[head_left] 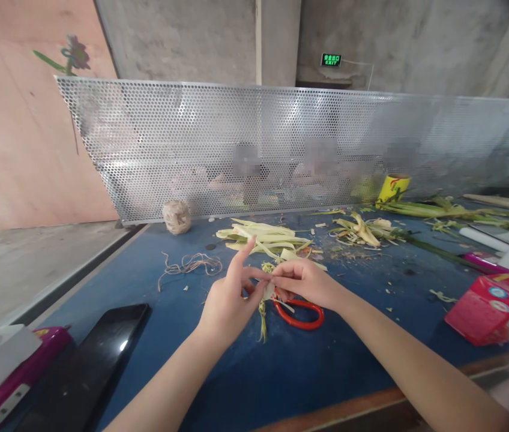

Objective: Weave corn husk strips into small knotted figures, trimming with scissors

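Observation:
Both hands meet over the middle of the blue table. My left hand [233, 295] pinches a small pale strip of leaf [269, 292] between thumb and fingers, with one finger raised. Fingertips of my right hand [304, 282] close on the same pale strip from the right. Just below them lie red-handled scissors [305, 324], their blades hidden under the hands. A little greenish woven piece with a frayed tail [262, 321] shows beneath the fingers; whether it joins the strip I cannot tell. Behind my hands is a pile of pale green leaf strips [263, 235].
Loose string [191, 263] and a ball of twine [176, 217] lie left. A black phone [110, 336] is near front left, a red packet [491, 309] at right. More leaf scraps [365, 231] and a yellow can [393, 189] stand before the perforated metal screen [218, 144].

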Action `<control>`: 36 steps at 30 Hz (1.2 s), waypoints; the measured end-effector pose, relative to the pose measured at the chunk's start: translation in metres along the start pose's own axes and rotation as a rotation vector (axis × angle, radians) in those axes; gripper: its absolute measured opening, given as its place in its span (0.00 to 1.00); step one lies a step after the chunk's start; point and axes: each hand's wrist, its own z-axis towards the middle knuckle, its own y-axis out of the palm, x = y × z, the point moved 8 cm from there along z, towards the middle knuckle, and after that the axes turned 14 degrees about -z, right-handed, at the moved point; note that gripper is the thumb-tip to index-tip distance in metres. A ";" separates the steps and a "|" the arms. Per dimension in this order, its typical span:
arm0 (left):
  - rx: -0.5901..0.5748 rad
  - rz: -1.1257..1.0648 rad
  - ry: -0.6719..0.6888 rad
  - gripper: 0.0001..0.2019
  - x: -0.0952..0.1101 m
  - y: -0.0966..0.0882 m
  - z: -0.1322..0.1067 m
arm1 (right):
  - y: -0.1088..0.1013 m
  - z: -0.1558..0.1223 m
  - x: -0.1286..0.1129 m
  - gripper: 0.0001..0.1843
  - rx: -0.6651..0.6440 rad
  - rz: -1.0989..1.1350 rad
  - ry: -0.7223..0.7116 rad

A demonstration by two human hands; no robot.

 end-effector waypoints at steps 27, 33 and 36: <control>0.068 -0.257 -0.136 0.36 -0.010 0.001 0.000 | -0.005 -0.002 -0.002 0.09 0.069 -0.124 0.014; 0.068 -0.202 -0.058 0.34 -0.007 0.000 -0.002 | -0.002 -0.003 -0.005 0.10 0.032 -0.018 0.007; 0.063 -0.210 -0.044 0.35 -0.007 0.001 -0.003 | 0.000 -0.003 -0.004 0.12 0.004 0.010 0.011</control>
